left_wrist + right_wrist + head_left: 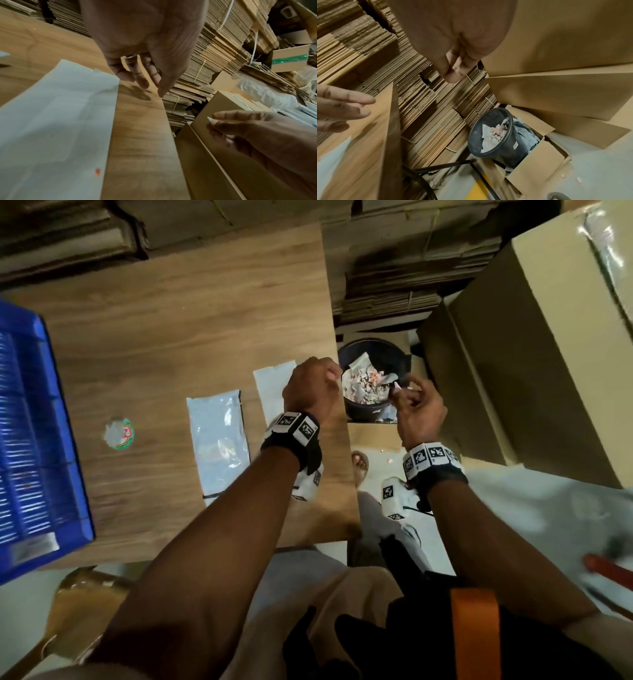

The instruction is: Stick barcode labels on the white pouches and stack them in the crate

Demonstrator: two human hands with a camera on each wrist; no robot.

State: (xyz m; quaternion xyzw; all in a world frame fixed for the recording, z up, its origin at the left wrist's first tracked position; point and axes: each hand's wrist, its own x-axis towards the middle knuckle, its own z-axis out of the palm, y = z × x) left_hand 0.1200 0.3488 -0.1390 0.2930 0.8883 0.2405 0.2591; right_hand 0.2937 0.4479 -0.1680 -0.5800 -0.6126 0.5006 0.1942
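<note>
Pinching a small white scrap (397, 386) over the bin (373, 378), the right hand (419, 412) faces the loose, empty left hand (310, 386) above a white pouch (272, 388).

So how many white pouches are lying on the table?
2: one pouch lies mid-table, another pouch sits partly under the left hand. The crate may hide more.

Wood-grain table (191, 313), stacks of flattened cardboard (368, 44) behind, large cardboard boxes (548, 344), black waste bin (513, 147), pale floor (599, 175)

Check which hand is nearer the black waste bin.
Right. The right hand, pinching a small white scrap, hangs over the black waste bin; the left hand is above the table edge beside it.
</note>
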